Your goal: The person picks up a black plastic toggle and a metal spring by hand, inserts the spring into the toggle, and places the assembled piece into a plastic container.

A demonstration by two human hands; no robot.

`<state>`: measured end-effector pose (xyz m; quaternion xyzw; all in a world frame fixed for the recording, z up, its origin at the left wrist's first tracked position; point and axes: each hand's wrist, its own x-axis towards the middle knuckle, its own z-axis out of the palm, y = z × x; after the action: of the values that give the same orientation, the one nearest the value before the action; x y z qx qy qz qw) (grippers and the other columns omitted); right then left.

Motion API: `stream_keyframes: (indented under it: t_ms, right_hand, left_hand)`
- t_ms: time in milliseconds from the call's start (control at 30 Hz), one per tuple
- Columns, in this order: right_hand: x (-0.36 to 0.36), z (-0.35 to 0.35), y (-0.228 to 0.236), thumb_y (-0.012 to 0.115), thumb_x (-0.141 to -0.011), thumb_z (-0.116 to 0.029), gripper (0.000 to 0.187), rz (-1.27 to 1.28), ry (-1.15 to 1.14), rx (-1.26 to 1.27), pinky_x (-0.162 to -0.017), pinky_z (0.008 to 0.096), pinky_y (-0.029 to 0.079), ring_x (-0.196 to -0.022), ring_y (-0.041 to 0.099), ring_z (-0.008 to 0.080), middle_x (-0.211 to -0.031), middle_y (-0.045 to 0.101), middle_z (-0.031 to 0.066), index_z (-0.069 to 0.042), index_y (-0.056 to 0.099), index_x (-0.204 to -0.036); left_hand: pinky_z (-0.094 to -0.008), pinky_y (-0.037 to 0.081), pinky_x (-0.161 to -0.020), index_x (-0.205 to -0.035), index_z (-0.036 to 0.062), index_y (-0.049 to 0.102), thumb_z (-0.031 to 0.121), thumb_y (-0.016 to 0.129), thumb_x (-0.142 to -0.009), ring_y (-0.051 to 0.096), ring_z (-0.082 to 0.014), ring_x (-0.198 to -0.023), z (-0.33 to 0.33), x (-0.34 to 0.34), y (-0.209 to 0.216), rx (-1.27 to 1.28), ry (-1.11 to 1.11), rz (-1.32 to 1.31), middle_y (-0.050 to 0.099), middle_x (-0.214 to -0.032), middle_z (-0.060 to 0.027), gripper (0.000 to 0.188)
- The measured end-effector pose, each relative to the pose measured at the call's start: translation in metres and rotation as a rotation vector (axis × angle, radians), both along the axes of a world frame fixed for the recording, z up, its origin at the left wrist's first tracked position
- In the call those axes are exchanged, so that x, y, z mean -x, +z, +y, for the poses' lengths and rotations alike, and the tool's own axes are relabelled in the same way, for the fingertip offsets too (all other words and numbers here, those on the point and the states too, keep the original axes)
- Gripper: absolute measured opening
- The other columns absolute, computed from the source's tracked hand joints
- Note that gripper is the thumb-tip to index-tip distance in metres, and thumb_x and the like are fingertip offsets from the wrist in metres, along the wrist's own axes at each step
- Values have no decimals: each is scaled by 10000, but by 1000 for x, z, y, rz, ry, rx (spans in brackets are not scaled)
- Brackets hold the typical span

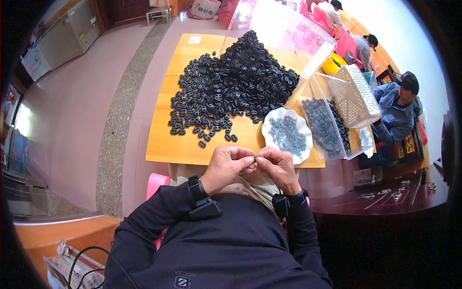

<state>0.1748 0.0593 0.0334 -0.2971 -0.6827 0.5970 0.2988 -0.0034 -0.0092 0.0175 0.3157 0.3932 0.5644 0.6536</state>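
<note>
1. Closest to me: two black strapped devices, one per wrist, left and right.
2. Two hands, both pinched nearly closed, thumb against finger. Left hand and right hand meet fingertip to fingertip on one small dark piece, just off the table's near edge. Too tiny to make out details, sorry.
3. One yellow wooden table right in front.
4. One white wavy-rimmed plate near that edge, just beyond the right hand, full of little greyish bits, way too many to count.
5. One big heap of black two-holed ovals, also uncountable, thinning out toward the left hand.
6. Right of the plate: one clear box with more dark pieces inside, plus one white perforated basket by its far side.
7. One big clear bin behind the heap.
8. Farther off, on the right: three people in dark caps, one in a blue shirt.
</note>
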Motion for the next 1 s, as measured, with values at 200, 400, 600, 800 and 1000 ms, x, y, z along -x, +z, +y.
stream_keyframes:
  t_ms: [200, 400, 600, 800, 1000]
  right_hand:
    - [0, -1, -2, 601, -919, -53, 133, 22, -19, 75, -617, 204, 527, -716, 624, 91, -885, 632, 53, 67, 652, -946]
    - [1, -1, -6, 599, -922, -58, 128, 32, -60, 99, -595, 207, 529, -669, 621, 90, -829, 640, 44, 57, 645, -954]
    - [0, 0, -8, 602, -921, -61, 130, 124, -142, 140, -589, 221, 540, -656, 622, 92, -782, 641, 42, 55, 635, -970]
    - [8, -1, -7, 613, -907, -44, 105, 22, -156, 27, -583, 222, 527, -648, 617, 93, -784, 636, 36, 44, 638, -958]
    - [23, 11, -1, 643, -853, -19, 86, -186, -157, -288, -535, 243, 454, -613, 593, 118, -765, 607, 79, 27, 643, -926]
  left_hand:
    - [-251, 574, -699, -1061, -79, 602, 34, 612, -902, 681, -159, -765, -1, 2, 3, 57, 14, -109, 675, -904, -120, 196]
    - [-266, 576, -717, -1037, -51, 608, 34, 613, -899, 667, -150, -780, -1, 4, -1, 109, 34, -200, 665, -904, -103, 163]
    - [-270, 570, -736, -1032, -33, 613, 34, 623, -889, 656, -144, -798, -2, 10, 1, 135, 72, -221, 662, -913, -92, 157]
    - [-265, 566, -747, -1054, -41, 611, 22, 633, -877, 653, -146, -810, -4, 19, -3, 135, 150, -195, 663, -940, -101, 189]
    - [-261, 563, -754, -1060, -48, 610, 8, 637, -868, 650, -147, -809, -5, 26, -2, 115, 214, -171, 663, -964, -110, 202]
